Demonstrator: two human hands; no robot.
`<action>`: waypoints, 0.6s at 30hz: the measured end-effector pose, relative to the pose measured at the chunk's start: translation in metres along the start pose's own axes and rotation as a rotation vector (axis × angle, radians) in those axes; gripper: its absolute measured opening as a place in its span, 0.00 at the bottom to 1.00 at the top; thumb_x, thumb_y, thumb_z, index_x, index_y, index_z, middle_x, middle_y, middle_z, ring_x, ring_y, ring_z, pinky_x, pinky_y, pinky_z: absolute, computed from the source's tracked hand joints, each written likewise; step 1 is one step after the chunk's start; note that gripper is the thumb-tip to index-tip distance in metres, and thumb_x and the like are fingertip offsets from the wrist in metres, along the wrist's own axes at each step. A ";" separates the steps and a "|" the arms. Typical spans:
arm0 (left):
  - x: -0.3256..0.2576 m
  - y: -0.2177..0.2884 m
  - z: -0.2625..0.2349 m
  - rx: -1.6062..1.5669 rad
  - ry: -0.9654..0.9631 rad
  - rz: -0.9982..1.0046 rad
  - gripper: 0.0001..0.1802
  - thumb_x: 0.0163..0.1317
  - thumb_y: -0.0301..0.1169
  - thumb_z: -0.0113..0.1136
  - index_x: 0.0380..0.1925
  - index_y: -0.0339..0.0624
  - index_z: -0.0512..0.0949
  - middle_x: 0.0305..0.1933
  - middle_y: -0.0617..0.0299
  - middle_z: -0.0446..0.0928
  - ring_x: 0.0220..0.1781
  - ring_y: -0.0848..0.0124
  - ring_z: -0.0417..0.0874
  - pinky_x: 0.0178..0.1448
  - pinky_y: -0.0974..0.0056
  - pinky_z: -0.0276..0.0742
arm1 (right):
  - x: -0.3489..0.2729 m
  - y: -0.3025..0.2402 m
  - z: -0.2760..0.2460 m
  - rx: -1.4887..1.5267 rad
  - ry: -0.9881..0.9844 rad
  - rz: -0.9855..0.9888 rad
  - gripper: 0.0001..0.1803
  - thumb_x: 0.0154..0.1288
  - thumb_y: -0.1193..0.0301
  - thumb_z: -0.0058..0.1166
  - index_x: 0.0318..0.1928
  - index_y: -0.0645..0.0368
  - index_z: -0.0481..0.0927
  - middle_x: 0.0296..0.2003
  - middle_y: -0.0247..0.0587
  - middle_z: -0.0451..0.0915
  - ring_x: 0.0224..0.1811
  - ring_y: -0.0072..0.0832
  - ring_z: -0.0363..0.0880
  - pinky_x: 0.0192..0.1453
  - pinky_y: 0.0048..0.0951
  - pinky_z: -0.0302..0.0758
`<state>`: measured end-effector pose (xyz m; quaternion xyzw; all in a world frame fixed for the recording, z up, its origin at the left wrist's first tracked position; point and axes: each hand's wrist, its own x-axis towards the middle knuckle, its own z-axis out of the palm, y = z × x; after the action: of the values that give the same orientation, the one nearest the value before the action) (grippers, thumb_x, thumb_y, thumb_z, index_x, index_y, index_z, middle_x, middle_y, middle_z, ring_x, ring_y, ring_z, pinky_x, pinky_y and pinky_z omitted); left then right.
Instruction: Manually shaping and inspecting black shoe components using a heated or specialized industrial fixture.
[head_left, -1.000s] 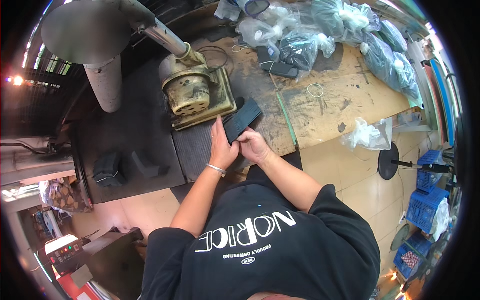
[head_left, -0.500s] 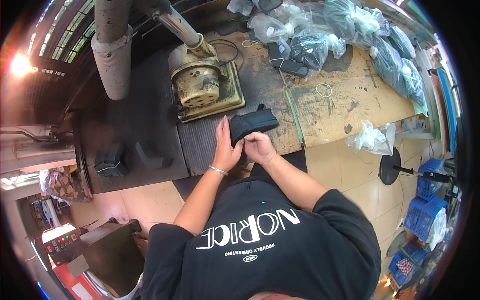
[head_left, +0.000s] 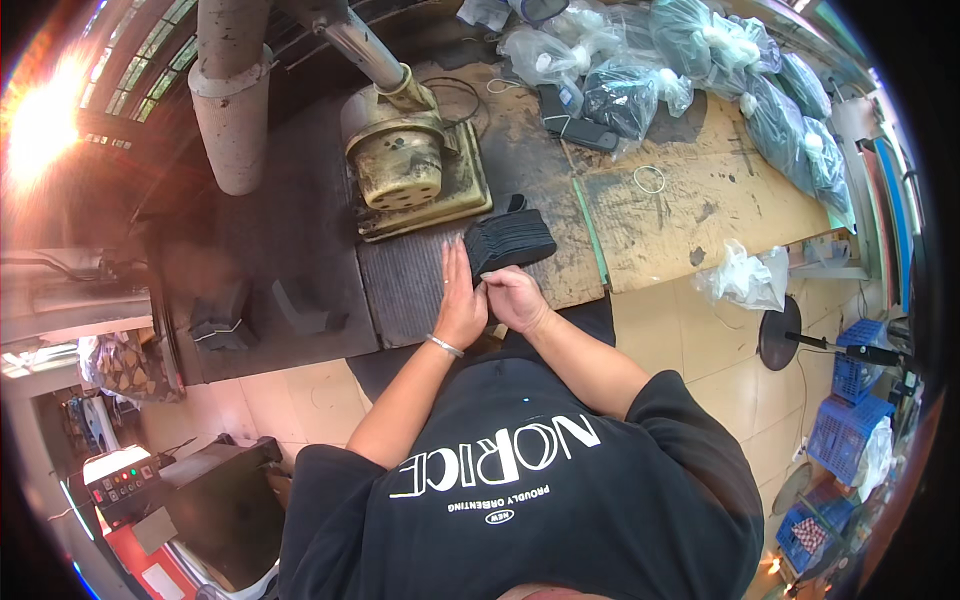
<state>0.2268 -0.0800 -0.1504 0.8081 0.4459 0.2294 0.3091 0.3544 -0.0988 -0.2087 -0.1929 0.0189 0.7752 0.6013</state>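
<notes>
A stack of thin black pieces (head_left: 512,240) lies on the bench in front of the lamp-like machine, its layered edges turned toward me. My left hand (head_left: 462,302) rests along its left side with the fingers stretched out flat. At the near edge of the stack, my right hand (head_left: 516,300) is closed, its fingers bent inward and close to the left thumb. Whatever the right fingertips hold, if anything, is hidden. A small black loop or tab sticks up behind the stack.
The grimy yellow machine (head_left: 398,165) stands just behind the stack. A grey duct (head_left: 230,120) hangs to its left. More black pieces (head_left: 225,330) lie at the bench's left. Tied plastic bags (head_left: 625,95), a rubber band (head_left: 649,179) and a crumpled clear bag (head_left: 745,275) are to the right.
The black stack has turned so its layered edges face me. My left hand has shifted slightly right, and the right hand has stayed close to the stack's near edge.
</notes>
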 end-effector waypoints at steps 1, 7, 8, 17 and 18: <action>0.000 0.001 0.002 0.031 0.033 0.013 0.42 0.57 0.20 0.50 0.70 0.29 0.41 0.73 0.37 0.46 0.76 0.44 0.43 0.76 0.54 0.41 | 0.002 0.000 0.000 -0.003 -0.104 0.001 0.07 0.57 0.79 0.48 0.29 0.65 0.81 0.35 0.40 0.81 0.41 0.26 0.76 0.54 0.30 0.68; -0.002 -0.001 -0.003 -0.227 0.045 -0.068 0.43 0.55 0.20 0.54 0.69 0.27 0.44 0.62 0.34 0.58 0.63 0.42 0.62 0.70 0.54 0.55 | -0.031 -0.010 0.002 -0.109 0.040 -0.037 0.09 0.60 0.80 0.49 0.40 0.67 0.80 0.36 0.42 0.81 0.34 0.28 0.78 0.46 0.31 0.72; -0.002 -0.003 -0.006 -0.233 0.049 -0.073 0.43 0.55 0.20 0.54 0.69 0.27 0.44 0.62 0.34 0.58 0.63 0.42 0.62 0.70 0.54 0.55 | -0.047 -0.021 0.026 -0.410 0.163 -0.053 0.11 0.60 0.80 0.50 0.43 0.67 0.79 0.37 0.43 0.81 0.37 0.29 0.79 0.47 0.31 0.73; -0.001 -0.006 -0.002 -0.151 0.096 0.052 0.41 0.54 0.19 0.54 0.68 0.29 0.49 0.61 0.37 0.61 0.63 0.44 0.62 0.69 0.55 0.56 | -0.055 -0.072 0.045 -2.132 -0.045 -0.930 0.28 0.55 0.71 0.60 0.58 0.56 0.73 0.60 0.45 0.70 0.65 0.40 0.65 0.69 0.46 0.58; -0.001 -0.006 -0.002 -0.144 0.094 0.060 0.41 0.53 0.18 0.54 0.68 0.29 0.50 0.61 0.37 0.61 0.63 0.44 0.62 0.69 0.55 0.56 | -0.054 -0.072 0.043 -2.134 -0.048 -0.929 0.28 0.55 0.71 0.60 0.58 0.56 0.73 0.60 0.45 0.70 0.65 0.40 0.65 0.69 0.46 0.58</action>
<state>0.2213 -0.0777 -0.1535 0.7850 0.4180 0.3077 0.3382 0.4213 -0.1173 -0.1374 -0.5746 -0.7272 0.1059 0.3603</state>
